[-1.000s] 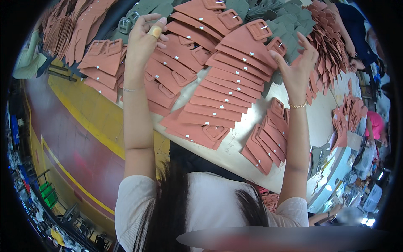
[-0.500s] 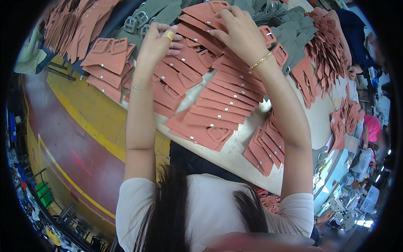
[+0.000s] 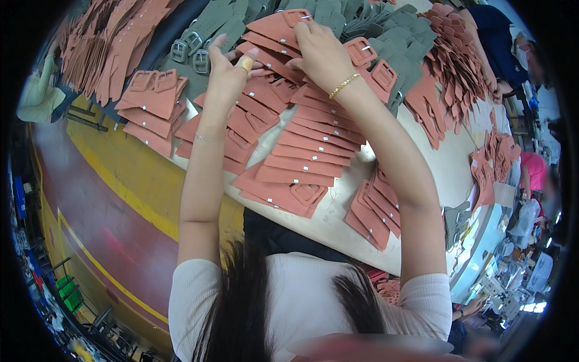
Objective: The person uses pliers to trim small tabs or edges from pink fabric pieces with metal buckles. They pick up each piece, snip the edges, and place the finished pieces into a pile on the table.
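Coral-red leather belt pieces [image 3: 271, 31] with covered buckles lie in a small pile at the far middle of the table. My right hand [image 3: 322, 53] is over the pile's right end, fingers bent on the top buckle and thumb lower at the edge. My left hand [image 3: 229, 75] is at the pile's left tip, fingers apart, with a yellow wrap [image 3: 245, 63] on one finger. Whether its fingertips touch the leather is hard to tell. Nearer to me, a fanned row of coral belt pieces [image 3: 304, 161] bears small white stickers.
Grey-green belts [image 3: 232, 27] with buckles lie behind my hands. More coral stacks stand at left [image 3: 151, 99] and at right [image 3: 375, 205]. The pale table [image 3: 277, 211] has its near edge before my body. Other people work at the far left and right.
The view has shifted, so the table's things appear further left and the far ones lower. My left fingers have spread wider. My right hand remains at the same pile's buckle end.
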Demonstrator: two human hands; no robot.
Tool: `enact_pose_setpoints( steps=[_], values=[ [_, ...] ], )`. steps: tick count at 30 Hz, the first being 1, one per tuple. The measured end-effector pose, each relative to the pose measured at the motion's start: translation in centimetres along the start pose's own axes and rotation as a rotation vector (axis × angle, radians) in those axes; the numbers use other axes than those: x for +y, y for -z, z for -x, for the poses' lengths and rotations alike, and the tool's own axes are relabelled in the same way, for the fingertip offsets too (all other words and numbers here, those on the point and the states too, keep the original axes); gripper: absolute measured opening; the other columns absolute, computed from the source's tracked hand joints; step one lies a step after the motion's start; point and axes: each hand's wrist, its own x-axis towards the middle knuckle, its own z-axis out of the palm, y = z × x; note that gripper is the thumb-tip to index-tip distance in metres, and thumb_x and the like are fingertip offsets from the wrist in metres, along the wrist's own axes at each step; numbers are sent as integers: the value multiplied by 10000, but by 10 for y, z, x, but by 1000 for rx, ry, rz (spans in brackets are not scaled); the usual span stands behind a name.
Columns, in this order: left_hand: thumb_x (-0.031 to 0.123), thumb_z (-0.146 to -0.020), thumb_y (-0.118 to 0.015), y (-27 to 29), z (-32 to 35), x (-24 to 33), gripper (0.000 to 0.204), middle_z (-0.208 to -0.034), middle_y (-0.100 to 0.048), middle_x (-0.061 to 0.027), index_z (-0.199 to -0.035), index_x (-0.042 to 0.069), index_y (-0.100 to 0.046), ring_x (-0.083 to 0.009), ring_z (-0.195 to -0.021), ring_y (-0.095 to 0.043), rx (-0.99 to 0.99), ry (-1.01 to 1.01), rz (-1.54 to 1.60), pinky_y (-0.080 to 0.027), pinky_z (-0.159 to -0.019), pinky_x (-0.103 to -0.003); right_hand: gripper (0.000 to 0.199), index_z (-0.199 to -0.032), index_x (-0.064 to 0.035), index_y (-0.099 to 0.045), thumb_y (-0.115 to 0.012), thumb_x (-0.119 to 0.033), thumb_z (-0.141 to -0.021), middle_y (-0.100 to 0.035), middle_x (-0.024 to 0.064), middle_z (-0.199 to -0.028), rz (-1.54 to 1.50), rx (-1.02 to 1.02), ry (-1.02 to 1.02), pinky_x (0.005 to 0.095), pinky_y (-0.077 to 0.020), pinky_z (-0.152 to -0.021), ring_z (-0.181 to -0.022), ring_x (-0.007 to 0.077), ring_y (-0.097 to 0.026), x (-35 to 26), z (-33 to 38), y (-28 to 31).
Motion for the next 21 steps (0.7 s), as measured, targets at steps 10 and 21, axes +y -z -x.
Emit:
enact_pose_setpoints(
  steps=[10, 21],
  values=[
    [109, -857, -656, -11, -32, -1, 807, -1203, -485, -262, -1465, 71, -127, -241, -924, -611, 8, -108, -280, -587, -675, -344, 329, -876, -13, -575, -777, -224, -725, -598, 142, -988, -161, -61, -54, 408, -486, -792, -909, 332, -610, 13, -12, 2],
    [161, -779, -763, -5, -92, 1, 542, -947, -654, -159, -1185, -109, -527, -205, -793, -658, -78, -142, -592, -556, -672, -308, 274, -938, -38, -654, -689, -280, -814, -595, 116, -1104, 40, -73, 89, 467, -398, -1008, -1099, 304, -558, 13, 0, -2]
  ],
)
